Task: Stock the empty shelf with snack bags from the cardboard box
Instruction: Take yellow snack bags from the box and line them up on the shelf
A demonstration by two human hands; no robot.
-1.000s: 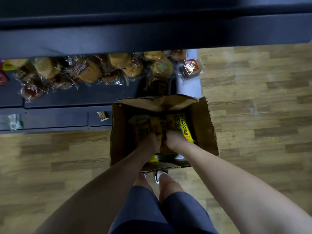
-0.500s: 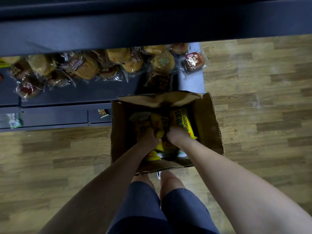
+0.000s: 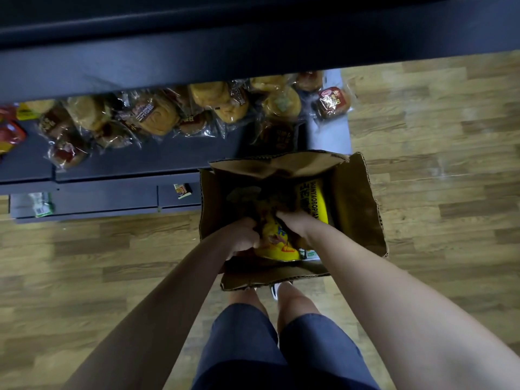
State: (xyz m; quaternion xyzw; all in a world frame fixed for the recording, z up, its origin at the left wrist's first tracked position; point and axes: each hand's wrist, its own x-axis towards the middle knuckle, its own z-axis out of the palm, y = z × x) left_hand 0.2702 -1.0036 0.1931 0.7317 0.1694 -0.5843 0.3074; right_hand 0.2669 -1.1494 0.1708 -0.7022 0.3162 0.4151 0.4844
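Observation:
An open cardboard box (image 3: 357, 204) stands on the wooden floor in front of the dark shelf unit. Inside it are yellow snack bags (image 3: 274, 240), one more upright against the right wall (image 3: 312, 201). My left hand (image 3: 243, 237) and my right hand (image 3: 294, 222) are both down in the box, fingers closed on the yellow snack bags between them. The bags' lower parts are hidden by my hands. A dark upper shelf board (image 3: 253, 49) crosses the top of the view.
The bottom shelf (image 3: 157, 161) holds several wrapped buns and pastries (image 3: 157, 116) along its back. Red packets (image 3: 8, 133) lie at the far left. Price tags (image 3: 183, 190) sit on the shelf base. My legs and shoes stand just behind the box.
The box and my hands have shifted slightly in view as my head moved. My hands have gathered the yellow bags and drawn them a little toward me.

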